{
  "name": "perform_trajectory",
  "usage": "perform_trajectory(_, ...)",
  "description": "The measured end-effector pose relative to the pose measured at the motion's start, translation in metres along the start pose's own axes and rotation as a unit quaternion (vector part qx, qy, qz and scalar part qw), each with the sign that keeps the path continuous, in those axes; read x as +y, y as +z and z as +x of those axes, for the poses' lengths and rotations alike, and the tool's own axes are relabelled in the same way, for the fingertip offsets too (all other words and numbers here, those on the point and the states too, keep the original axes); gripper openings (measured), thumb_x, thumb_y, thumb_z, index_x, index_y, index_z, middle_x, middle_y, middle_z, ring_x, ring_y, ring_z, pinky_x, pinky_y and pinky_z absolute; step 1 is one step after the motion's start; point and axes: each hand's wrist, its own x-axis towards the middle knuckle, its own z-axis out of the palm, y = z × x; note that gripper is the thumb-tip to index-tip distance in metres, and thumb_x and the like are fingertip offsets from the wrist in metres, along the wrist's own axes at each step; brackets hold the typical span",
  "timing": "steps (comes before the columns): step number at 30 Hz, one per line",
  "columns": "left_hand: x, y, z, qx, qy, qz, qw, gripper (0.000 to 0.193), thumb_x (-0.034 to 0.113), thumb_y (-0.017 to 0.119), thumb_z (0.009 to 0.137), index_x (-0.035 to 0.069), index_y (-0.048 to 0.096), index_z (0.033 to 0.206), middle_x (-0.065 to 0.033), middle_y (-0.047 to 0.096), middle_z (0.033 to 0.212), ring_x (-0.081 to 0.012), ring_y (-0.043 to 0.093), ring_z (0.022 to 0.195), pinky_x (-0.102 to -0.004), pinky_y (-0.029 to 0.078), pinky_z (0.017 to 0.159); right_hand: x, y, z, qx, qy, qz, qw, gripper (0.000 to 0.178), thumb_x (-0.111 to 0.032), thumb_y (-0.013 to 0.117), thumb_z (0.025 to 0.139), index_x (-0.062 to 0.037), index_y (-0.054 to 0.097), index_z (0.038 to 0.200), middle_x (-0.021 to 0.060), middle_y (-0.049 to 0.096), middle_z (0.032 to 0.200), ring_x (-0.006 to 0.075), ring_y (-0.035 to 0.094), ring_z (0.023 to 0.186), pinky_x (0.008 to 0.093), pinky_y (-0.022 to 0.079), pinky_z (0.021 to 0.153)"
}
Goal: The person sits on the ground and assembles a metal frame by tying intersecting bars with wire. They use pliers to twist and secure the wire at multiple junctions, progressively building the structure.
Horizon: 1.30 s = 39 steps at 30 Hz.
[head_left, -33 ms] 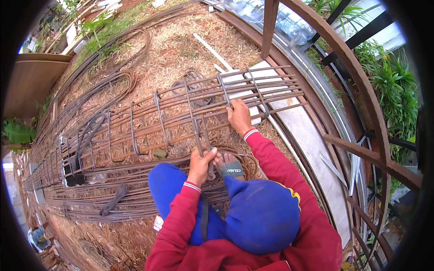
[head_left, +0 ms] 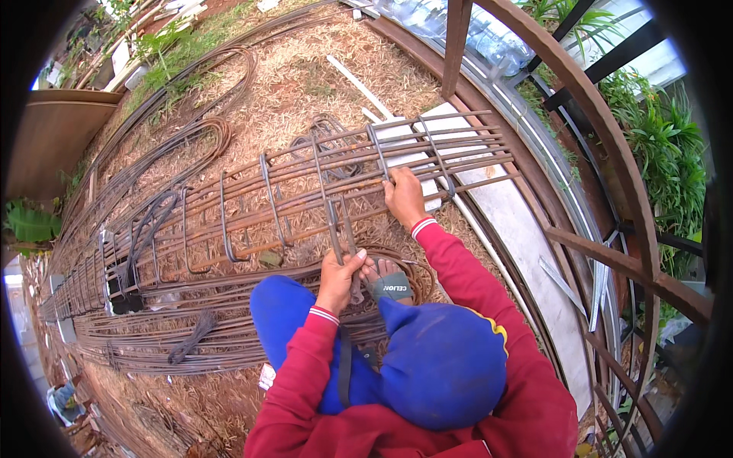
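Observation:
A long cage of rusty reinforcing bars [head_left: 298, 206] lies across in front of me, ringed by square steel stirrups [head_left: 268, 183]. My right hand [head_left: 405, 197] is closed at a stirrup [head_left: 377, 149] near the cage's right end, its fingertips where the stirrup meets a bar. Any tie wire there is too small to make out. At the cage's near side, my left hand [head_left: 340, 276] grips what look like pincers [head_left: 334, 217]. Two dark metal prongs reach up from the fist to the bars; the lower part is partly hidden by my fingers. My sandalled foot [head_left: 389, 281] is just beside this hand.
Bundled loose bars [head_left: 168, 336] lie on the near side, coiled bars [head_left: 217, 137] beyond the cage. White boards [head_left: 489, 191] are under its right end. A brown metal frame [head_left: 634, 153] curves along the right. Plastic bottles [head_left: 489, 38] stand behind it. Dry straw [head_left: 298, 84] covers the ground.

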Motion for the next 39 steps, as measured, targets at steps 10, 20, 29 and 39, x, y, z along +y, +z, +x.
perform_trajectory(10, 0.001, 0.005, 0.010, -0.013, 0.005, 0.004, 1.000, 0.022, 0.009, 0.068, 0.097, 0.002, 0.050, 0.108, -0.0109, 0.069, 0.083, -0.0135, 0.065, 0.067, -0.0237, 0.052, 0.057, -0.001, 0.001, 0.004, 0.018, -0.018, 0.005, 1.000, 0.017, -0.003, 0.066, 0.086, 0.0050, 0.066, 0.100, 0.0228, 0.059, 0.090, 0.0428, 0.060, 0.087, 0.0500, 0.049, 0.079)
perform_trajectory(20, 0.001, 0.008, 0.015, -0.018, 0.002, -0.005, 1.000, 0.023, 0.009, 0.068, 0.096, 0.001, 0.050, 0.109, -0.0112, 0.070, 0.082, -0.0136, 0.064, 0.067, -0.0237, 0.051, 0.058, 0.000, 0.002, 0.006, 0.013, -0.004, 0.009, 1.000, 0.019, -0.003, 0.068, 0.085, 0.0058, 0.065, 0.102, 0.0226, 0.060, 0.091, 0.0430, 0.061, 0.089, 0.0488, 0.050, 0.080)
perform_trajectory(29, 0.003, 0.002, 0.014, 0.017, 0.030, -0.017, 0.999, 0.023, 0.009, 0.067, 0.097, 0.000, 0.055, 0.113, -0.0109, 0.070, 0.083, -0.0134, 0.063, 0.067, -0.0256, 0.051, 0.060, -0.028, -0.010, -0.018, 0.037, -0.103, 0.003, 0.994, 0.027, -0.002, 0.065, 0.086, 0.0022, 0.061, 0.112, 0.0192, 0.060, 0.103, 0.0401, 0.058, 0.100, 0.0478, 0.049, 0.087)
perform_trajectory(39, -0.002, -0.019, 0.027, 0.221, 0.121, -0.159, 0.955, 0.048, 0.006, 0.065, 0.098, 0.000, 0.041, 0.139, -0.0110, 0.069, 0.084, -0.0146, 0.062, 0.066, -0.0263, 0.049, 0.058, -0.042, 0.002, -0.045, -0.163, -0.154, -0.079, 0.971, 0.024, -0.014, 0.065, 0.089, -0.0016, 0.064, 0.110, 0.0159, 0.063, 0.107, 0.0325, 0.059, 0.105, 0.0449, 0.042, 0.096)
